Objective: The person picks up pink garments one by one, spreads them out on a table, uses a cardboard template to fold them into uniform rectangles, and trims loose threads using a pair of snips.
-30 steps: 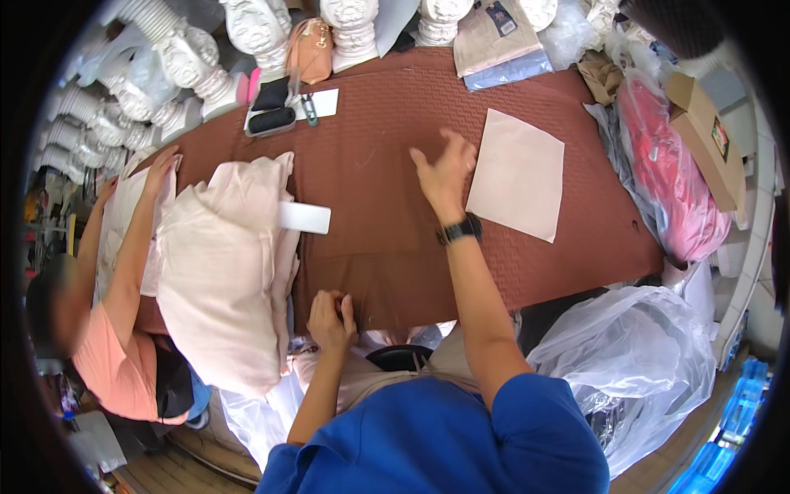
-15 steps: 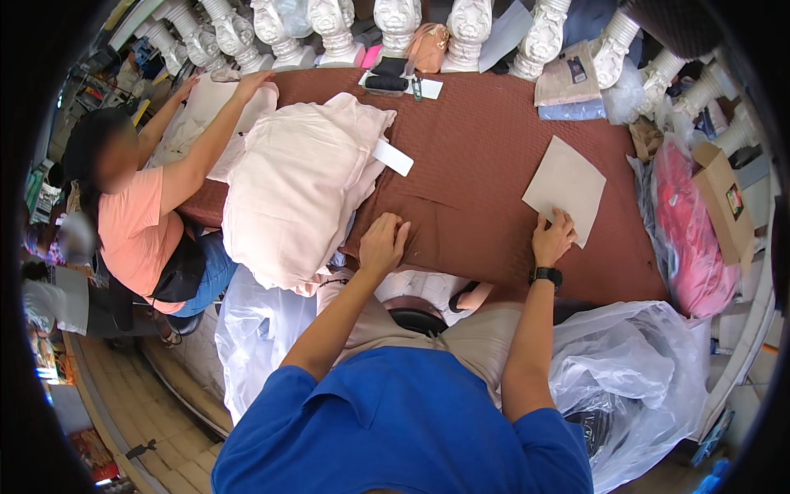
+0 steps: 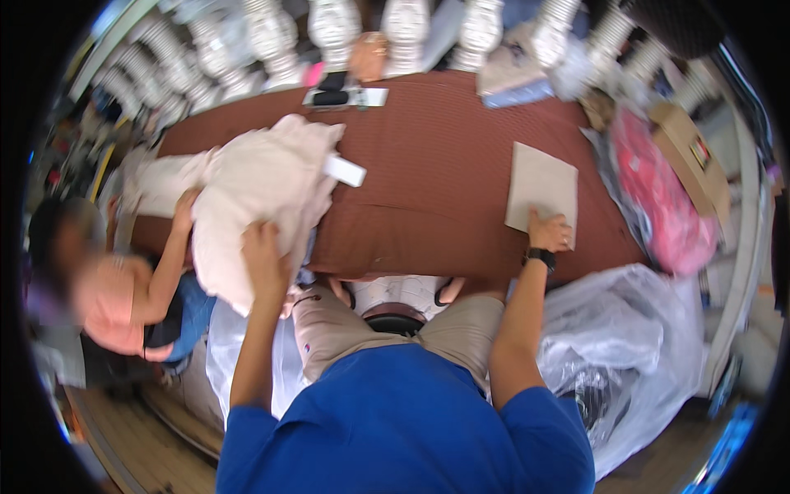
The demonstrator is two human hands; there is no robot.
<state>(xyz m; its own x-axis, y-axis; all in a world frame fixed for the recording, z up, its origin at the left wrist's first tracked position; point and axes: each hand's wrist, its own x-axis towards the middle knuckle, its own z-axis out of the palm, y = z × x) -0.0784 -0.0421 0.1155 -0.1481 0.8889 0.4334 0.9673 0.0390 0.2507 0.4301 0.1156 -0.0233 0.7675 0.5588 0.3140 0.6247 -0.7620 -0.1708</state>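
A heaped pile of pale pink fabric (image 3: 239, 189) lies on the left part of the brown quilted table cover (image 3: 420, 181). My left hand (image 3: 265, 257) is over the pile's near right side, fingers bent and a little apart, somewhat blurred; I see nothing held in it. On the right, a flat beige square piece (image 3: 539, 185) lies on the cover; whether it is card or folded cloth I cannot make out. My right hand (image 3: 550, 230), with a black watch at the wrist, rests on its near edge with the fingers spread. A white tag (image 3: 345, 171) sticks out from the pile.
At the left a person in an orange shirt (image 3: 111, 300) has a hand on the pink fabric. White balusters (image 3: 403, 37) line the far edge. Dark rolls on a white card (image 3: 374, 97), a bagged red bundle (image 3: 658, 189), a cardboard box (image 3: 691, 156) and clear plastic sheeting (image 3: 617, 329) surround the table.
My left hand has moved left from the brown cover to the fabric pile. My right hand stays on the beige piece. The person at the left has drawn their arms nearer, and the view has shifted.
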